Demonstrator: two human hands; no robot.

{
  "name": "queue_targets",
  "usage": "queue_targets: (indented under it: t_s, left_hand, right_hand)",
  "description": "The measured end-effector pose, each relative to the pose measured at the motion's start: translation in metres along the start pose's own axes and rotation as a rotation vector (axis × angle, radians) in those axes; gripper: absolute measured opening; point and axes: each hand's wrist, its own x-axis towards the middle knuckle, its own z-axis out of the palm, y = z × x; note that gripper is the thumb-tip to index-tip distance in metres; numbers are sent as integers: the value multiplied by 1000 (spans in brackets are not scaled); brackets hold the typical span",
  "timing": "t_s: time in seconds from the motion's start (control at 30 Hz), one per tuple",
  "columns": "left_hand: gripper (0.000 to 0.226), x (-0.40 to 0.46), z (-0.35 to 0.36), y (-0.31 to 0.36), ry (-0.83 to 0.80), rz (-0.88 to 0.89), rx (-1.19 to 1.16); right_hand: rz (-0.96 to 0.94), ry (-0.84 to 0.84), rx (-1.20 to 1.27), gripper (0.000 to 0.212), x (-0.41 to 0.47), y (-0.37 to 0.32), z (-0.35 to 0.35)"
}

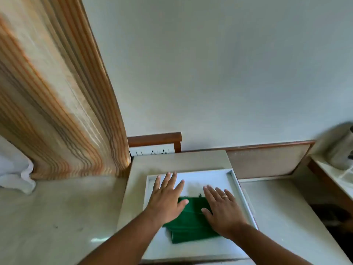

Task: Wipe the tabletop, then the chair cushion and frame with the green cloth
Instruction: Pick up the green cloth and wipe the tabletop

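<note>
Lying folded on the tabletop (193,251) — cloth (188,224), long axis running toward the wall. Resting flat, fingers spread, gripping nothing — left hand (165,199) and right hand (222,210), flanking it, equally near.

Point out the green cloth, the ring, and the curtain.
green cloth (188,224): head view, on the folded middle between the hands.
ring (225,196): head view, on the band on a right-hand finger.
curtain (57,104): head view, on the striped folds at left.
</note>
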Motion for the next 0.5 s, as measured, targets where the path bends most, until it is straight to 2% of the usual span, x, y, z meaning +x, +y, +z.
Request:
queue_targets:
  t_s: [0.1,0.17,0.23,0.37,0.43,0.5]
  left_hand:
    - [70,-7,10,-6,-83,62,-11]
    - [65,-7,11,-12,-117,38,-111]
    - [57,-4,9,-12,-135,15,-227]
    - [29,-1,-6,-18,-128,21,-425]
    - [26,-6,-17,-28,-158,-38,-619]
    - [28,-15,-28,-45,-109,-166,-887]
  right_hand:
    - [11,-11,22,65,-13,16,5]
    - [23,10,22,58,-11,29,0]
    - [63,-45,61,50,-2,37,-13]
    - [57,-340,259,35,30,49,-39]
    - [17,-481,451,29,47,50,-48]
    - [30,-562,708,21,62,44,-59]
